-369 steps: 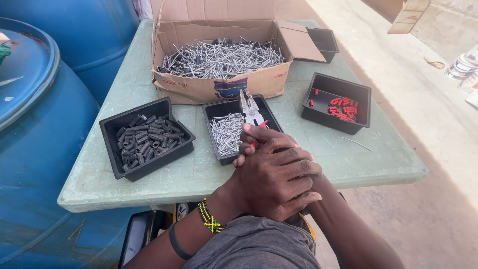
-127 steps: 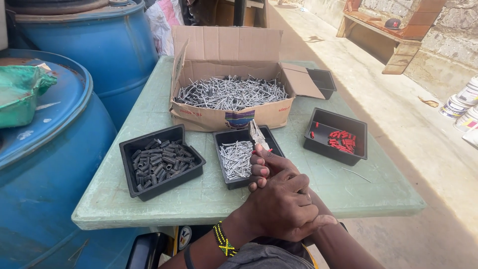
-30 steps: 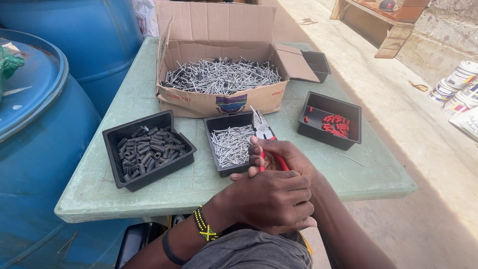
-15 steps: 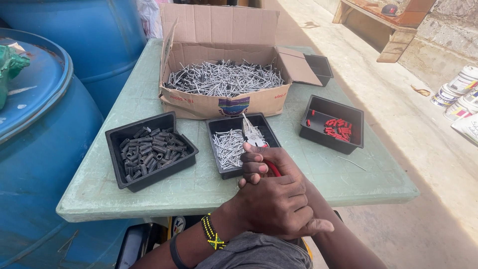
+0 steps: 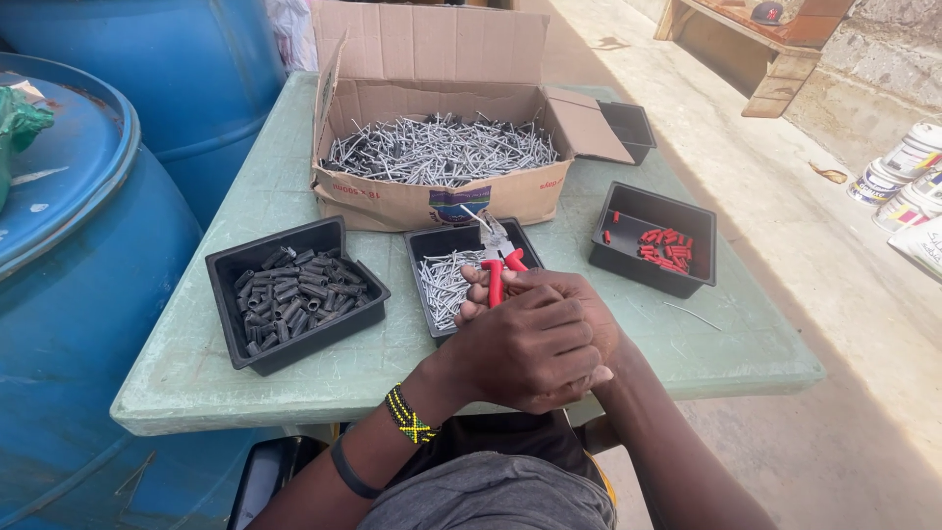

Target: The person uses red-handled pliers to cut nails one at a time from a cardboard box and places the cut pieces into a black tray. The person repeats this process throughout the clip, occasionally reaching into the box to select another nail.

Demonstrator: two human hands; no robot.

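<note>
My left hand (image 5: 530, 348), with a beaded bracelet at the wrist, is wrapped over my right hand (image 5: 595, 316) at the near table edge. Both are closed together around the red handles of a pair of pliers (image 5: 497, 263). The metal jaws point away from me, over the middle black tray of silver nails (image 5: 444, 285). What sits in the jaws is too small to tell. A black tray of dark grey plugs (image 5: 294, 294) lies to the left. Another black tray with red plugs (image 5: 665, 245) lies to the right.
An open cardboard box (image 5: 442, 147) full of nails stands behind the trays on the green table (image 5: 285, 186). A small black tray (image 5: 628, 128) sits beside the box's flap. Blue barrels (image 5: 88, 255) crowd the left side. Paint tins (image 5: 908, 172) stand on the concrete at right.
My hands stay clasped on the pliers over the middle tray, and the jaws shift only slightly. The trays and the box have not moved.
</note>
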